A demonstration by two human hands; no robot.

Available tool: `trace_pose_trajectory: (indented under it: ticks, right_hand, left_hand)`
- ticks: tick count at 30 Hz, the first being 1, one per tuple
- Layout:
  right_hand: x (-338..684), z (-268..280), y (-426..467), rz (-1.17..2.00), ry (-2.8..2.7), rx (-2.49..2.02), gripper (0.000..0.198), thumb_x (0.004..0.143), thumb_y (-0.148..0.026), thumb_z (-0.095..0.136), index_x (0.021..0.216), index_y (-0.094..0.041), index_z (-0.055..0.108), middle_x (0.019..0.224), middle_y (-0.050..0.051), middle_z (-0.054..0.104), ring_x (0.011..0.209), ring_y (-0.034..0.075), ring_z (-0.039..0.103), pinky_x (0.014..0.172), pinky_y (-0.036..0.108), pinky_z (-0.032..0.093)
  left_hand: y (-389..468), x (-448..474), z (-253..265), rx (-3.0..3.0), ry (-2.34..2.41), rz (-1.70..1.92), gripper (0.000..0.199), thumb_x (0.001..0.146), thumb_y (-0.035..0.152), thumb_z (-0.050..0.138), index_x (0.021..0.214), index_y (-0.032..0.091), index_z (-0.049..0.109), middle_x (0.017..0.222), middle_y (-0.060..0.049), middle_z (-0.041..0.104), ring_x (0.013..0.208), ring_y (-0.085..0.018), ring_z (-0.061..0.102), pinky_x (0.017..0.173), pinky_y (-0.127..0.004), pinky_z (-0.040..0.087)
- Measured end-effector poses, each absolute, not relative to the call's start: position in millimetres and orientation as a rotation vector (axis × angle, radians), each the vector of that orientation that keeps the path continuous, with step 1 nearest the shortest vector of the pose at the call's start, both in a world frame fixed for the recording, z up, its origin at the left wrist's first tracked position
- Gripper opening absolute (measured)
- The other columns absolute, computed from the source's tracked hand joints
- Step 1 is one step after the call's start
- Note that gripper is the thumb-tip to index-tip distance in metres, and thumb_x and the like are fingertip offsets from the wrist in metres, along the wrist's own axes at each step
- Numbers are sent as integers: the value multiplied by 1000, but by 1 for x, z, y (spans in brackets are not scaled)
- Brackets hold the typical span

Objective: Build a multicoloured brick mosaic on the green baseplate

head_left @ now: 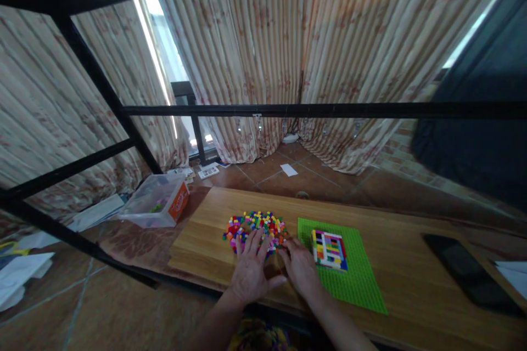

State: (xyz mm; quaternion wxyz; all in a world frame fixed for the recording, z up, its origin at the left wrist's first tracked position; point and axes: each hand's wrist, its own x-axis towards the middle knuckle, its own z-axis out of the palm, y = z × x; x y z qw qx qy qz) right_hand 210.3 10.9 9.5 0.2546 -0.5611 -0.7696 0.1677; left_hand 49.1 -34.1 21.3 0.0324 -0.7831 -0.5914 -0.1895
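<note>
A loose pile of small multicoloured building bricks (269, 223) lies on the wooden board. My left hand (250, 269) rests over the near side of the pile, fingers spread and touching the bricks. At the pile's right edge is my right hand (300, 267), its fingers bent and drawn together at the bricks; whatever they pinch is too small to make out. Just right of it lies a green studded baseplate (362, 285). On that baseplate stands a low rectangular brick build (329, 249) with coloured walls and rows of white, yellow and other bricks.
A black phone (469, 274) lies on the board's right side. Left of the board stands a clear plastic box (152, 203) with an orange label. A black metal frame bar (267, 111) crosses beyond the board. Papers (289, 170) lie on the tiled floor near the curtains.
</note>
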Motion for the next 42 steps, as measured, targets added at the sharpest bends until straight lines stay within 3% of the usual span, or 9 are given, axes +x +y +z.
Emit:
trace_pose_trajectory:
  ticks: [3, 10, 16, 34, 42]
  right_hand:
    - [209, 12, 10, 419, -2116, -1535, 23, 89, -14, 44, 93, -18, 66, 93, 7, 65, 84, 19, 62, 80, 30, 47]
    - [212, 18, 5, 380, -2207, -1576, 28, 88, -7, 40, 92, -18, 65, 89, 8, 64, 80, 18, 60, 75, 28, 45]
    - [216, 19, -2, 441, -2153, -1534, 32, 85, -5, 39, 102, -17, 64, 96, 9, 64, 90, 19, 59, 84, 29, 45]
    - [202, 29, -5, 427, -2057, -1594, 26, 90, -12, 40, 95, -18, 65, 94, 10, 65, 90, 18, 60, 82, 28, 45]
    - [273, 31, -43, 561, -1663, -1448, 23, 90, -27, 43, 91, -21, 66, 91, 7, 68, 83, 18, 64, 76, 29, 48]
  left_hand:
    - [-34, 50, 22, -2443, -1797, -550, 91, 64, 60, 70, 142, 26, 40, 151, -14, 35, 137, -37, 31, 112, -66, 10]
    - [-29, 52, 17, -2324, -1904, -564, 62, 81, 46, 59, 138, 24, 46, 150, -13, 37, 136, -33, 34, 111, -63, 17]
    - [-26, 52, 18, -2257, -1960, -557, 51, 88, 42, 49, 135, 23, 48, 148, -12, 41, 136, -30, 35, 111, -59, 21]
    - [-24, 51, 20, -2259, -1922, -552, 51, 86, 43, 51, 132, 21, 51, 142, -14, 47, 133, -31, 38, 110, -55, 24]
    - [-23, 49, 16, -2228, -1916, -595, 55, 86, 47, 51, 132, 19, 50, 142, -15, 47, 131, -32, 40, 110, -55, 24]
